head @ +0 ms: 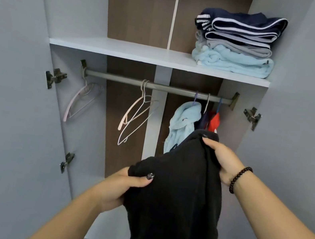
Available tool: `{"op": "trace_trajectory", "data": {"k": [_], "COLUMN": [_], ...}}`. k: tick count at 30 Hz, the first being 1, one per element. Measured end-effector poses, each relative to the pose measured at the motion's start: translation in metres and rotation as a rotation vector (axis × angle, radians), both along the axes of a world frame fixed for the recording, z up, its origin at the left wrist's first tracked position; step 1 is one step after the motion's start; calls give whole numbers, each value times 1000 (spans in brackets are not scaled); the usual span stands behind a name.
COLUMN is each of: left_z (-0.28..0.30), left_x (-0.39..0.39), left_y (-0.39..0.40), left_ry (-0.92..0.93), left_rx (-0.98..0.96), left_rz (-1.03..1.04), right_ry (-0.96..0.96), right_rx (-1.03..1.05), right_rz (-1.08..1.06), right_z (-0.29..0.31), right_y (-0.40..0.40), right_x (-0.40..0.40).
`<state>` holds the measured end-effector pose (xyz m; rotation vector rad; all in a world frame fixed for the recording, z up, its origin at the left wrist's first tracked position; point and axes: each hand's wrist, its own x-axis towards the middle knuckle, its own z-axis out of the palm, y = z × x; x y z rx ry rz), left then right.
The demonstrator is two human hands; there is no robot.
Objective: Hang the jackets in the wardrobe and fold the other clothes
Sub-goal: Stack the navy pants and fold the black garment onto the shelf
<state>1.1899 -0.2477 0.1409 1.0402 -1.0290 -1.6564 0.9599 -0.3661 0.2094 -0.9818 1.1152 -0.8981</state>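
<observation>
In front of the open wardrobe (37, 56), a person holds up a black garment (176, 196) w/ both hands. The left hand (119, 188) grips a bunched fold at the garment's lower-left edge, thumb on top of the fabric, fingers curled under. The right hand (223, 160) grasps the upper-right edge, fingers wrapped over the cloth; a dark bead bracelet (239, 179) sits on that wrist. The garment hangs down btwn the two forearms to the bottom of the view, its top corner raised near the hanging clothes but below the rail (158, 87).

On the rail, right side: a light blue fleece jacket (181, 123), then a navy garment (202, 121) and a red garment (214, 122), all on hangers, packed close together; the black garment partly covers their lower parts. Mid-rail hang two empty hangers (136, 115), one pinkish, one white wire, touching each other. At the rail's far left end hangs another empty pale pink hanger (79, 101), beside the left wall.

Above, the white shelf (112, 48) carries a folded stack (237, 43) at its right end: light blue fleece at the bottom, grey in the middle, navy w/ white stripes on top. Both doors stand open, metal hinges (54, 78) showing on each side.
</observation>
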Motion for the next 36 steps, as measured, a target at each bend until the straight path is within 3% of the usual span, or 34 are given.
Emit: {"op": "trace_trajectory", "data": {"k": [5, 7, 10, 13, 16, 17, 19, 21, 25, 30, 33, 36], "left_z": [18, 14, -12, -51, -73, -73, -63, -53, -31, 19, 43, 70], "left_x": [-9, -7, 6, 14, 15, 13, 9, 8, 20, 34, 41, 43], "left_y": [-10, -15, -14, 8, 18, 16, 7, -2, -16, -29, -33, -37], "left_ry": [252, 302, 270, 47, -16, -16, -3, -28, -27, 193, 357, 118], "left_rx": [-5, 28, 180, 376, 438, 413, 382, 365, 241, 78, -95, -17], "left_rz": [172, 309, 388, 228, 207, 259, 327, 347, 436, 518, 509, 477], "right_ry": [-390, -429, -289, -196, -275, -227, 51, 216, 270, 405, 385, 470], "right_rx": [158, 231, 246, 273, 190, 167, 67, -68, -326, -680, -882, -953], "right_rz": [296, 369, 225, 10, 92, 146, 232, 169, 43, 50, 129, 233], "right_z": [-70, -100, -125, -129, -127, -125, -120, -107, -56, 32, 89, 124], "right_y": [29, 51, 67, 63, 57, 57, 54, 47, 28, 19, 19, 17], "right_x": [-31, -26, -10, -2, -6, -7, -8, -10, -14, 6, 12, 12]}}
